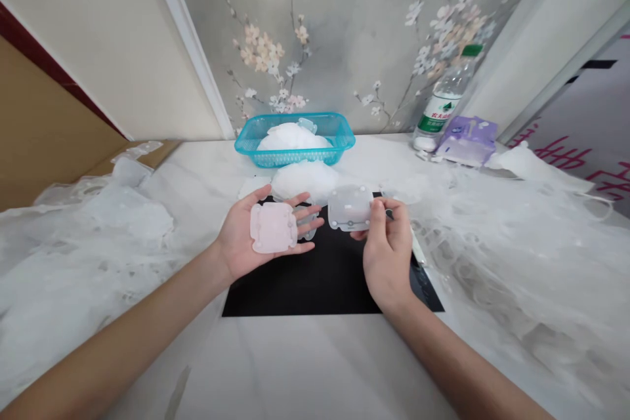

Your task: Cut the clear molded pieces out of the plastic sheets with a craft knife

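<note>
My left hand (241, 233) is palm up with its fingers spread, and a squarish translucent plastic piece (273, 228) with notched edges lies flat on it. Between finger and thumb, my right hand (388, 249) pinches a similar clear plastic piece (350, 207) by its right edge. That piece is tilted up and has small round knobs along its rim. Both hands are above a black mat (315, 282). Behind the left fingers, another clear piece (309, 223) shows in part. A white mound (305, 178) sits at the mat's far edge.
A blue plastic basket (295, 161) with white contents stands by the wall. At the back right are a green-capped water bottle (445, 102) and a purple packet (467, 138). Heaps of translucent plastic (108, 236) lie left, and more plastic (516, 256) lies right.
</note>
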{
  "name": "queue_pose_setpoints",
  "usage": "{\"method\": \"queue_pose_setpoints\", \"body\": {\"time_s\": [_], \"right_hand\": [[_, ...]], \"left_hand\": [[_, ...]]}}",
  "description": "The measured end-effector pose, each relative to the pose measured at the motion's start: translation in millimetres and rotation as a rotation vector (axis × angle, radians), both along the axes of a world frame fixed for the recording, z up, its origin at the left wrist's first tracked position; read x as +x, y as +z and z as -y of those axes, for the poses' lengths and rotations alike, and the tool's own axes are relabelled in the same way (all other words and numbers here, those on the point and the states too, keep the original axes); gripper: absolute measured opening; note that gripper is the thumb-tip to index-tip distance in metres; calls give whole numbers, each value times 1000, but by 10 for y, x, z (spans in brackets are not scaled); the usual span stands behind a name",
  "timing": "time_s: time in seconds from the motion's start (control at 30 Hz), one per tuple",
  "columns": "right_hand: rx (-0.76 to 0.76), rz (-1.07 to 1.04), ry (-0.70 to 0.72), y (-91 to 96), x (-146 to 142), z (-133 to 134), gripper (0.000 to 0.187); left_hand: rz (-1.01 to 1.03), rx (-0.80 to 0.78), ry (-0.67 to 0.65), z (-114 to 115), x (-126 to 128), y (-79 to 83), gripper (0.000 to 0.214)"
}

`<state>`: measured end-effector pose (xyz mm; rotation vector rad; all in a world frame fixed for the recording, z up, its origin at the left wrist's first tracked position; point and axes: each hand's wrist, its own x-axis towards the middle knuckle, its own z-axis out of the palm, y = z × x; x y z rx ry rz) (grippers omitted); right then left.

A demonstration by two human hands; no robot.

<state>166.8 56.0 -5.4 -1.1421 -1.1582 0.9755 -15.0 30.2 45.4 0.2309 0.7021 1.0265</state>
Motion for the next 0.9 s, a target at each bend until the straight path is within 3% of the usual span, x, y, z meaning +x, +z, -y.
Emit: {"method": "queue_pose_setpoints", "body": {"time_s": [0.07,0.17,0.23,0.3,0.37,0.43,0.5,0.63,0.7,0.9], "right_hand": [[198,160,100,35,-1,66,18],[586,491,386,106,3,154,23],[724,597,402,138,12,164,29],[690,597,251,131,27,120,29],[565,594,117,78,38,37,25],[446,625,80,-2,39,-49,20],[411,697,179,-79,29,-99,22],[510,836,648,-154,-11,-70,33],[503,861,773,-161,-26,-42,31],[508,1018,578,-156,-23,-80,17]], "left_hand": [[44,-19,-37,11,23,-34,56],[105,9,-59,27,35,-51,54],[142,65,-81,30,22,-40,56],[167,119,-115,27,1,-16,59],[177,157,-136,23,-18,18,61],[182,185,-151,23,-27,57,63],[185,216,-166,28,-25,95,64],[191,264,-205,49,-7,144,64],[187,264,-213,61,-2,156,64],[161,237,-187,76,-19,162,64]]}}
